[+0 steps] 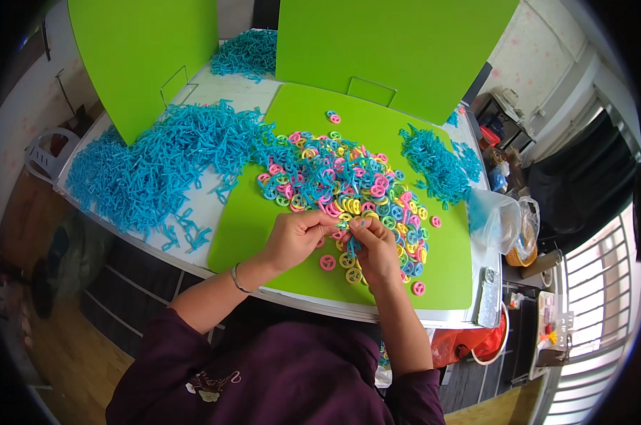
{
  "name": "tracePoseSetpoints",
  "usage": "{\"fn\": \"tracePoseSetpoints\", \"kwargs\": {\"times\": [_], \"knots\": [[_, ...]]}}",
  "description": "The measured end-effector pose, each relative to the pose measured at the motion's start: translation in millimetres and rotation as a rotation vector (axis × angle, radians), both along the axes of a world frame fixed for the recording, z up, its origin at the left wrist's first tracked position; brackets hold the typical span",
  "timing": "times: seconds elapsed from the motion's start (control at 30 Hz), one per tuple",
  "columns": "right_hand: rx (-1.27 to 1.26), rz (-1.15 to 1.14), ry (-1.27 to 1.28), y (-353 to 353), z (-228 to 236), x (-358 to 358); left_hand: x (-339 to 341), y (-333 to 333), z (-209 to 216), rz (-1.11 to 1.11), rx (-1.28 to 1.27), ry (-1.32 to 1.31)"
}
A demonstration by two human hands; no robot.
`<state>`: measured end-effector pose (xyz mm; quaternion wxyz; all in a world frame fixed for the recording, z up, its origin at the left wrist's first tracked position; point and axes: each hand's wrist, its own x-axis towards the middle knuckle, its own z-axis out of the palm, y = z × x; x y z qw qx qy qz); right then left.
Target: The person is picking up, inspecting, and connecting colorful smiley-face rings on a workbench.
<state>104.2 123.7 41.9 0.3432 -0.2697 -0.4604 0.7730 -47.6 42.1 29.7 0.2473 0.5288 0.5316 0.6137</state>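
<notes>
Between our fingertips sits a small piece point(342, 226), partly hidden, our left hand point(299, 239) and right hand point(377, 249) both pinched on it, seemingly mid-work. Just past our fingers, colored wheels point(380, 185) lie heaped loose; farther left, blue strips point(150, 170) are piled, so plenty looks left.

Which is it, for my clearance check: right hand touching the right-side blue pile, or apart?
Apart: head view shows wheels between right hand and blue pile.

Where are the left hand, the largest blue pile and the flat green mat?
Left hand point(292, 239): head view, middle of the hand.
Largest blue pile point(157, 168): head view, its middle.
Flat green mat point(446, 273): head view, bare right part.
</notes>
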Motion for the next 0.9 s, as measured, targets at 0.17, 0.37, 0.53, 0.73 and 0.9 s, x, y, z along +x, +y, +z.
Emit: {"fn": "tracePoseSetpoints", "kwargs": {"times": [0.17, 0.37, 0.53, 0.73, 0.9], "knots": [[0.039, -0.015, -0.042, 0.4, 4.2, 3.2, 0.5, -0.2, -0.1, -0.046, -0.012, -0.049], [0.032, -0.004, 0.044, -4.1, -8.1, -1.4, 2.3, 2.2, 2.1, 0.053, 0.251, 0.240], [-0.219, 0.101, 0.143, -1.3, -7.4, -3.5, -4.8, 8.2, 1.1, -0.115, -0.080, -0.350], [-0.533, 0.049, 0.178, -4.1, -3.0, -2.7, 3.1, 3.6, 3.9, -0.092, -0.100, -0.305], [-0.519, 0.102, 0.245, -5.3, -4.8, -2.2, 3.2, 5.7, -0.8, -0.084, -0.043, -0.307]]}}
